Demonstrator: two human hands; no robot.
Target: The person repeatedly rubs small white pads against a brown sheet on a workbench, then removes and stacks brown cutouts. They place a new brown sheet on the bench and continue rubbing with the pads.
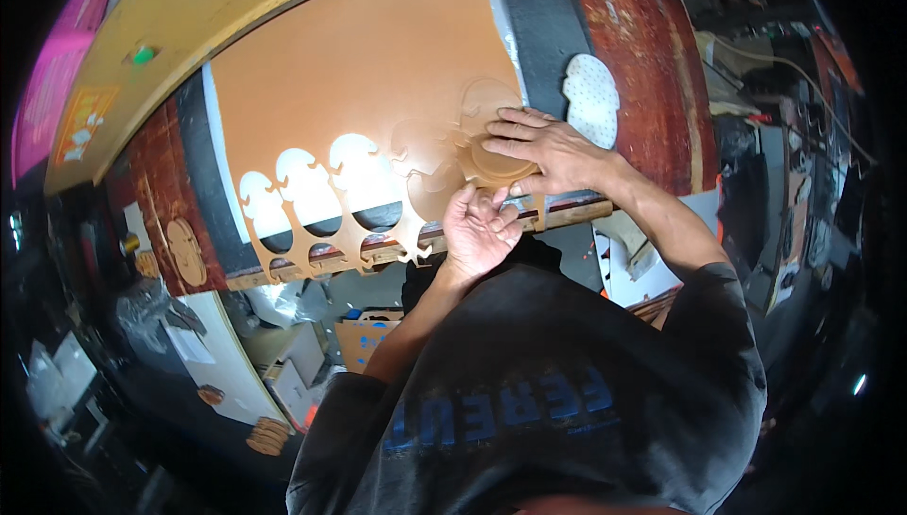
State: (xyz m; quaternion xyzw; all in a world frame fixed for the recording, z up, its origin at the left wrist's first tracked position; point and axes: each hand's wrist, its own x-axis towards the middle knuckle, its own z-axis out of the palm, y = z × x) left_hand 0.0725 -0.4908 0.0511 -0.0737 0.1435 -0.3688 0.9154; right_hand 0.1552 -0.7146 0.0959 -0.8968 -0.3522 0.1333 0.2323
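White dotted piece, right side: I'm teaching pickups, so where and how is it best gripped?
Probably pinch the white dotted piece across its long edges, midway, coming from above: it lies flat and elongated, with the right hand close to its near end.

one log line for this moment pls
right hand: on sheet | left hand: at sheet's near edge | sheet: partly cut

A worn reddish-brown bench (652, 71) carries a black board (539, 19), a white layer (312, 196) and a perforated tan sheet (350, 61). A white dotted piece (591, 99) lies at right, a tan shape (186, 252) at left.
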